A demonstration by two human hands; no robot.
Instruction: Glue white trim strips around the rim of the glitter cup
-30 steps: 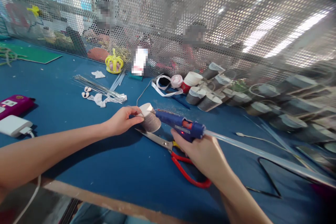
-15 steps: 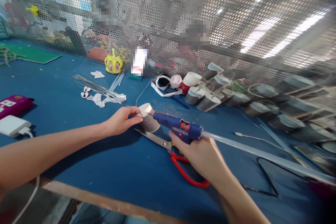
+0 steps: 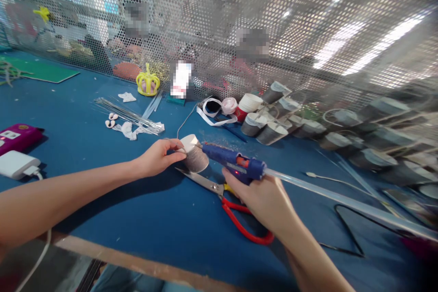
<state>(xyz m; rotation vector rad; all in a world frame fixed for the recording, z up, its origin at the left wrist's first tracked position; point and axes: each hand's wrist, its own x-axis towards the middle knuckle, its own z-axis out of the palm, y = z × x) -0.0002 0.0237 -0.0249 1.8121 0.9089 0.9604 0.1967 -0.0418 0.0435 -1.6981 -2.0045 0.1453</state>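
Observation:
My left hand [image 3: 162, 157] pinches the edge of a small grey-sided cup [image 3: 195, 159] with a pale end, which rests tilted on the table. A thin cord [image 3: 185, 121] leads back from beside those fingertips; whether they grip it too is hard to see. In my right hand [image 3: 263, 200] is a blue hot glue gun [image 3: 234, 162], its nozzle close to the cup's upper right edge. A long clear glue stick [image 3: 328, 196] sticks out of its rear. Beneath the gun lie scissors [image 3: 205, 183] with red handles, blades pointing toward the cup.
Grey cups [image 3: 273, 132] crowd the right side, near a white ribbon [image 3: 208, 118]. Thin wires [image 3: 132, 116] and a yellow crown-shaped piece [image 3: 148, 83] lie further back. A purple power strip [image 3: 22, 138] with a white charger [image 3: 18, 164] sits left. Perforated metal mesh [image 3: 205, 23] stands behind the table.
My right hand has shifted the glue gun slightly right, drawing its nozzle back a little from the cup. My left hand and the cup stay in place.

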